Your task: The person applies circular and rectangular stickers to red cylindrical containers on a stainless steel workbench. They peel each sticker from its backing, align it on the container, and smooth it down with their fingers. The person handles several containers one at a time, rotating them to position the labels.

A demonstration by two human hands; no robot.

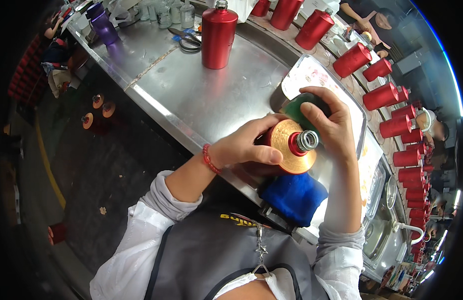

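My left hand (246, 145) grips a red bottle with a gold shoulder (285, 135) and a clear threaded glass neck, its thumb lying on the gold. The neck tilts toward me and to the right. My right hand (336, 120) is closed around a dark green pad (304, 107), thumb on one side and fingers on the other. The pad sits at the bottle's far right edge; whether it touches the bottle I cannot tell. Below the bottle lies a blue cloth (299, 197). A plain red bottle (219, 40) stands upright farther back on the metal table (191, 100).
A white tray with red smears (311, 75) lies just beyond my hands. Scissors (190, 44) and a purple bottle (102, 25) are at the back left. Several red bottles (394, 126) line a curved conveyor on the right, near a sink faucet (411, 230). Gold-topped bottles (89, 120) stand lower left.
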